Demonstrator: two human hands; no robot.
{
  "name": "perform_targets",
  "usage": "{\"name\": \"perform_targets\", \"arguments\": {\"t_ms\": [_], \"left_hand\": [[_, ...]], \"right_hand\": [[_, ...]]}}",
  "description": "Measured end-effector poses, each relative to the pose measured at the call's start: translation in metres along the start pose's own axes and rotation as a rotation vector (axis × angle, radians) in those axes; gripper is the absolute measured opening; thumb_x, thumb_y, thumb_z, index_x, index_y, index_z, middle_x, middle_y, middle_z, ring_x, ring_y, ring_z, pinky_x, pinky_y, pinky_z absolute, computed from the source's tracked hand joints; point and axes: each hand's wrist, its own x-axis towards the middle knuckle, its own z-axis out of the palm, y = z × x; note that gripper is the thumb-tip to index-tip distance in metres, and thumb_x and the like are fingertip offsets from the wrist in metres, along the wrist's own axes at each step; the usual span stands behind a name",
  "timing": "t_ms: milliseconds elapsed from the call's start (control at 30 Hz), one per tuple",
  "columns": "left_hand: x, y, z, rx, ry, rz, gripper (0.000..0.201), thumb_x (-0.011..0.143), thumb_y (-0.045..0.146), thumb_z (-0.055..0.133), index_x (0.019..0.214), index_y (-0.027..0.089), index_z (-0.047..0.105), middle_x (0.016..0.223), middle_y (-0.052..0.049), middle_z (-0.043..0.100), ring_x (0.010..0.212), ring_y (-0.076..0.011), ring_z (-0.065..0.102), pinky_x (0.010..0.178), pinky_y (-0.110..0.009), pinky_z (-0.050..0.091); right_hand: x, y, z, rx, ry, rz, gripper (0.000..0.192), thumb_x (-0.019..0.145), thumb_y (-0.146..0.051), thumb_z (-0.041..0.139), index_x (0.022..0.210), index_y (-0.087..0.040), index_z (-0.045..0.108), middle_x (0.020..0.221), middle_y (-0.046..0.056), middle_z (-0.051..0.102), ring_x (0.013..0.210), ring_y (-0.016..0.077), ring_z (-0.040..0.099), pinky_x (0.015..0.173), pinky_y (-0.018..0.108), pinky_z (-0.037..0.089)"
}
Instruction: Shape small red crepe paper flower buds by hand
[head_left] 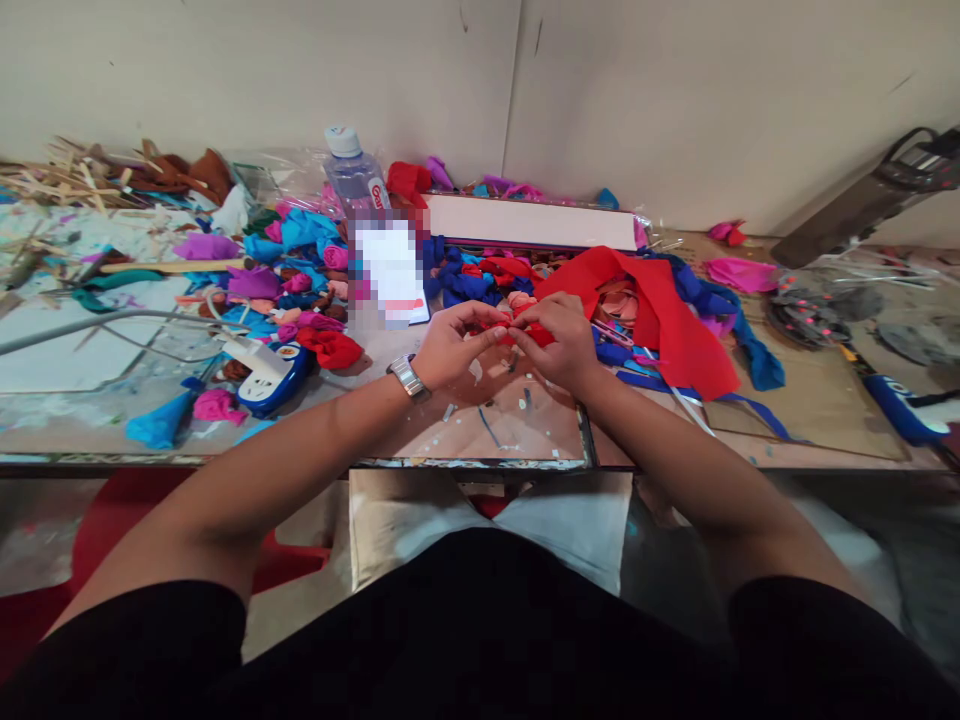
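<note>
Between my two hands, over the middle of the worktable, is a small piece of red crepe paper (pixel 491 322), gathered or rolled up. My left hand (pixel 454 345), with a silver watch at its wrist, pinches it from the left. From the other side my right hand (pixel 556 338) grips it with thumb and forefinger. The fingers hide part of the paper. A long red crepe paper strip (pixel 675 320) arches over a pile just beyond my right hand. Blue crepe paper pieces (pixel 457 275) lie behind my left hand.
Left stand a bottle (pixel 356 180), a pixelated phone (pixel 391 270) and a blue-white power strip (pixel 274 380) with a cable. Crumpled paper flowers (pixel 300 285) and wooden sticks (pixel 64 180) spread farther left. A long white box (pixel 525 222) lies at the back; a dark flask (pixel 862 195) leans right.
</note>
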Motion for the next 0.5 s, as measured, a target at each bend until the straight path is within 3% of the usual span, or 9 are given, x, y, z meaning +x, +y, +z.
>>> {"name": "perform_targets", "arguments": {"t_ms": [333, 500], "left_hand": [[0.0001, -0.0036, 0.0005, -0.061, 0.007, -0.024, 0.040, 0.083, 0.055, 0.090, 0.103, 0.021, 0.081, 0.104, -0.007, 0.083, 0.093, -0.0201, 0.076, 0.091, -0.037, 0.061], [-0.0003, -0.0011, -0.0004, 0.012, -0.007, 0.022, 0.039, 0.086, 0.057, 0.086, 0.101, 0.021, 0.083, 0.103, -0.008, 0.083, 0.096, -0.0217, 0.075, 0.091, -0.038, 0.060]], "right_hand": [[-0.0013, -0.0009, 0.0002, 0.006, -0.033, 0.030, 0.033, 0.105, -0.053, 0.063, 0.095, -0.026, 0.077, 0.094, 0.005, 0.082, 0.100, 0.0273, 0.069, 0.095, 0.046, 0.043], [-0.0033, 0.0007, 0.0029, 0.005, -0.017, 0.035, 0.028, 0.103, -0.049, 0.066, 0.094, -0.026, 0.078, 0.093, 0.004, 0.082, 0.099, 0.0271, 0.069, 0.094, 0.046, 0.043]]}}
